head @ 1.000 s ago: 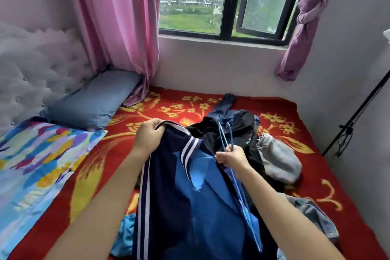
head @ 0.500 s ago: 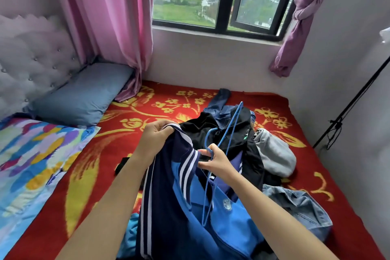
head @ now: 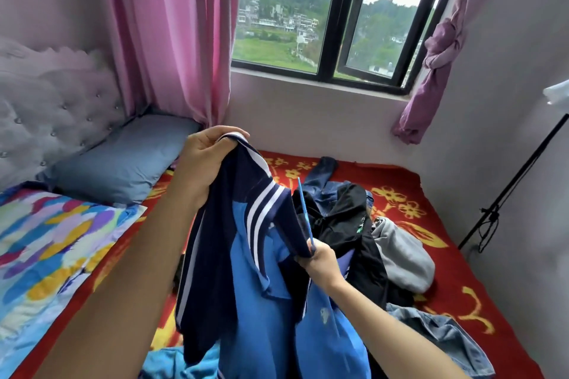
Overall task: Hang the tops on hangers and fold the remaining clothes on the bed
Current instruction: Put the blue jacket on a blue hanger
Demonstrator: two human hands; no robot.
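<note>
A navy and blue jacket point(head: 246, 271) with white stripes hangs lifted above the bed point(head: 446, 200). My left hand point(head: 206, 163) grips its navy shoulder, raised high. Lower and to the right, my right hand point(head: 320, 261) grips the jacket's collar edge together with a thin blue hanger point(head: 304, 212); only a short blue stretch of the hanger shows above the fist, the rest is hidden in the cloth. Behind lie a black top point(head: 345, 218), a grey garment point(head: 403, 255), dark blue jeans point(head: 323, 172) and a denim piece point(head: 446, 338).
A grey-blue pillow point(head: 123, 163) and a colourful quilt point(head: 46, 255) lie at the left by the padded headboard. Pink curtains point(head: 172, 34) frame the window point(head: 332, 24). A black stand point(head: 508, 188) leans at the right wall. More blue cloth point(head: 172, 363) lies beneath the jacket.
My left hand has lifted the jacket's shoulder higher. The hanger, earlier standing free above my right hand, has slid into the jacket so that only a short piece shows.
</note>
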